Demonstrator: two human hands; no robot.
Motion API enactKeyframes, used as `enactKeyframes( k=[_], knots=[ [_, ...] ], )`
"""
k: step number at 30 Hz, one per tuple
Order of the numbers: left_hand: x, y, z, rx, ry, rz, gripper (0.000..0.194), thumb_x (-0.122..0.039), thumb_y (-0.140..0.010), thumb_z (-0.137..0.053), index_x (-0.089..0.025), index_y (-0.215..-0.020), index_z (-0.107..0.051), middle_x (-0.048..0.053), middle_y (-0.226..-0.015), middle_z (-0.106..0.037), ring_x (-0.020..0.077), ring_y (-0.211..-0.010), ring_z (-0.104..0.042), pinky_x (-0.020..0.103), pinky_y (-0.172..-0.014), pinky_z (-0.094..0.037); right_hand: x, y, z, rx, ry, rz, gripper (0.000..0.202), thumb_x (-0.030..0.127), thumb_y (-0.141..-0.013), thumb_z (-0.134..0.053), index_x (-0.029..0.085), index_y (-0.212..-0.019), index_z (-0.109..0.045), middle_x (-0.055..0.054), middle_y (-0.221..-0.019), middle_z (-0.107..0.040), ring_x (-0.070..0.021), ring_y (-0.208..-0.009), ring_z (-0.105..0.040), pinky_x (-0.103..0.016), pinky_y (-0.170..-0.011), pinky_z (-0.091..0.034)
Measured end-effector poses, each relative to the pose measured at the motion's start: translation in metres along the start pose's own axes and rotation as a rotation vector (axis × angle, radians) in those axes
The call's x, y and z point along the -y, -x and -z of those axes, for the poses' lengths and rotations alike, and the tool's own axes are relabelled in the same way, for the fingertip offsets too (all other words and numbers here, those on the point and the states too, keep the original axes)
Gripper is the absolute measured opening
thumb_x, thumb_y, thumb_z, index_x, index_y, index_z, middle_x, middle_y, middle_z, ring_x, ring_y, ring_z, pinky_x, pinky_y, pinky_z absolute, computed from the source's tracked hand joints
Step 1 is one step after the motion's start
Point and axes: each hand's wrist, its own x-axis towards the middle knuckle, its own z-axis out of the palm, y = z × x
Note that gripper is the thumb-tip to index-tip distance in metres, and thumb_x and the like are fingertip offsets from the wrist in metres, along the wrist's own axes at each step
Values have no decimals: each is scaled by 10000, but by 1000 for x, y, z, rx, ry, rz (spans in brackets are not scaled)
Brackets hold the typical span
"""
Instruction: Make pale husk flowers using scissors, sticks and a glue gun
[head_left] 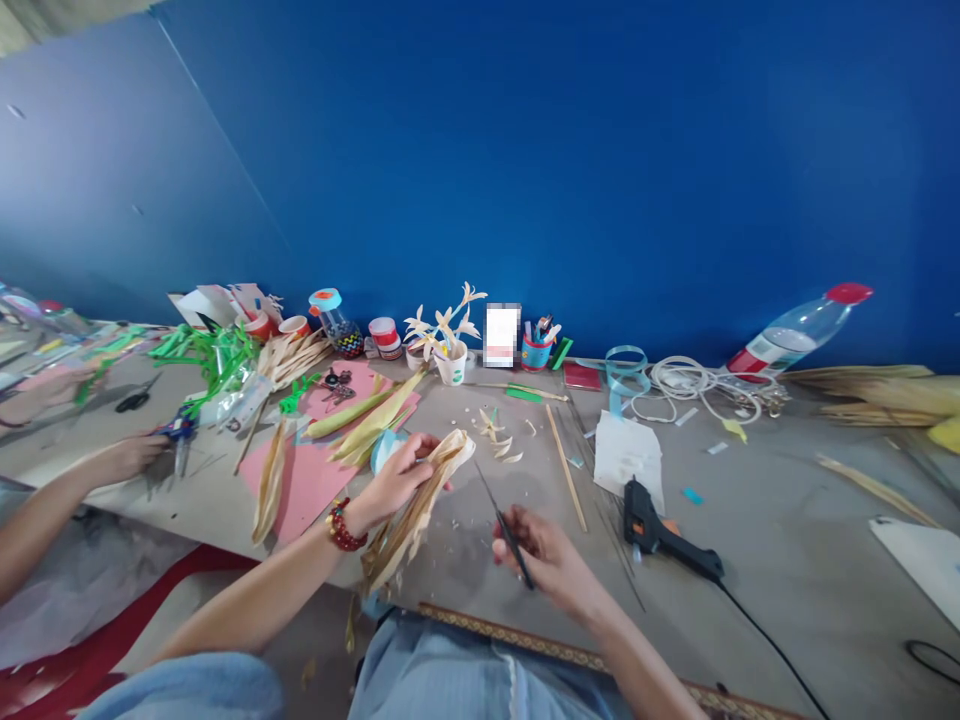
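My left hand (405,475) is closed on a dried tan corn husk (420,510), its folded pale end up and its ragged end hanging toward the table edge. A slim black-handled cutting tool (513,545) is held in my right hand (544,560); its thin pointed blade angles up toward the husk, apart from it. Whether it is scissors seen edge-on is unclear. Small curled husk pieces (499,435) lie just beyond the hands. Behind them, flowers made of husk (444,325) stand in a white cup (452,366).
A black glue gun (667,530) lies on the right, its cord trailing off the front edge. Wooden stick (566,468), thin wires and white paper (628,455) lie nearby. Greenish husks (382,415) rest on pink paper (300,490). At left, a co-worker's hand (127,458) holds blue-handled scissors (180,435).
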Motion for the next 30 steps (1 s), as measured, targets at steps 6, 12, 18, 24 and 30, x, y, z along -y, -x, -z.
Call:
enactKeyframes(
  k=[6,12,18,24,30],
  knots=[
    [7,-1,-3,-177,-543,-234,125,-320,-944,-428,-242,-890,-510,17,-807,-588,193,-738,-580,325,-710,-455,-5,-2,-8,112,-29,-130,535,723,-764,-577,189,-771,-538,3,-614,-663,-75,-406,-419,-194,-398,-305],
    [2,5,0,-162,-612,-269,144,-275,-962,-378,-243,-882,-494,38,-874,-583,209,-839,-569,334,-783,-444,-6,-6,-9,88,-72,-190,529,700,-779,-591,172,-757,-557,5,-570,-663,-52,-338,-366,-185,-361,-262],
    [-15,4,7,-23,-538,-254,186,-256,-971,-369,-218,-823,-475,10,-849,-533,165,-804,-518,297,-784,-429,-5,-6,-7,127,-129,-196,527,685,-785,-603,159,-774,-574,-1,-564,-659,-48,-349,-378,-178,-360,-273],
    [-21,5,6,150,-541,-257,195,-249,-969,-336,-221,-815,-452,19,-873,-524,170,-787,-492,306,-777,-420,-7,-10,-7,119,-241,-157,524,677,-792,-611,154,-815,-605,-8,-601,-662,-49,-363,-424,-190,-379,-257],
    [-29,5,3,316,-579,-321,187,-220,-970,-322,-214,-833,-449,35,-911,-515,168,-826,-482,295,-804,-413,-15,-13,-7,131,-313,-124,497,637,-832,-603,141,-801,-617,-17,-592,-663,-39,-364,-419,-175,-382,-267]
  ],
)
